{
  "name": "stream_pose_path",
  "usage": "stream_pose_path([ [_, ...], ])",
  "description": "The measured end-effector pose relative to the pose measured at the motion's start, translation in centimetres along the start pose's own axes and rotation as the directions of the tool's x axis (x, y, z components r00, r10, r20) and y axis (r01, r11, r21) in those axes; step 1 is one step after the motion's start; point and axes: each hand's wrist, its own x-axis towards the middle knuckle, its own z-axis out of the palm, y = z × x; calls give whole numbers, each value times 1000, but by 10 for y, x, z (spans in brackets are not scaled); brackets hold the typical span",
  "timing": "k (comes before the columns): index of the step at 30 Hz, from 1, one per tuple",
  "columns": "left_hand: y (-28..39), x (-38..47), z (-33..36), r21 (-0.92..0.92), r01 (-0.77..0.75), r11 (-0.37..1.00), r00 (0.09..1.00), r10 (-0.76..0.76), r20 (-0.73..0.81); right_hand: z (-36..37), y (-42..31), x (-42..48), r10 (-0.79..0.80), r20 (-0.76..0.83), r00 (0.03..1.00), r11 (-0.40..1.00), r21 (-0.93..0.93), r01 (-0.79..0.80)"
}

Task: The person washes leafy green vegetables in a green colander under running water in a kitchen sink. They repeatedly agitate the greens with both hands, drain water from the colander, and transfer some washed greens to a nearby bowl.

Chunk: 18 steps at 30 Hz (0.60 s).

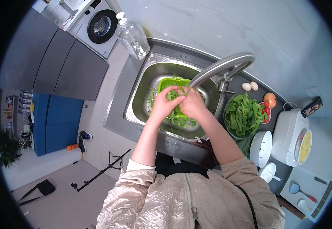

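Both hands are over the stainless steel sink (139,94), close together above a bright green plastic basket (163,83). My left hand (164,104) and my right hand (194,103) meet at the fingertips on a green stem (185,91), pinched between them. Leafy greens (172,96) show in the basket below, partly hidden by my hands. Loose leaves (183,122) lie on the sink bottom. The curved steel faucet (220,67) arches over from the right, its spout end just above my right hand.
Right of the sink stand a bowl of leafy greens (241,114), two eggs (250,86), an onion-like round vegetable (270,100), small tomatoes (266,110), a white bowl (261,148) and a white appliance (287,134). A clear pump bottle (133,38) stands at the sink's back left corner.
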Motion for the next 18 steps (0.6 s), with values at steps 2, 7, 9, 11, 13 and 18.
stream_pose_path([
  [2, -2, 2, 6, 16, 21, 1000, 1000, -22, 20, 5, 4, -3, -39, -55, 998, 999, -19, 38],
  [7, -36, 9, 20, -517, 144, 844, 959, -249, -139, 19, 23, -6, 85, 8, 996, 937, 339, -83],
  [9, -50, 16, 20, -69, 165, 984, 943, -177, -281, 28, 29, -13, 282, 206, 937, 859, 381, -343],
  [11, -53, 15, 19, 439, 148, 886, 976, -59, -210, 38, 38, -24, 315, 425, 849, 786, 384, -484],
  [13, -37, 14, 23, 278, 248, 928, 946, -170, -276, 48, 42, -38, 303, 289, 908, 810, 424, -405],
  [18, 58, -10, 103, 252, -427, 868, 893, 449, -33, 72, 61, -61, 286, 321, 903, 724, 545, -423],
])
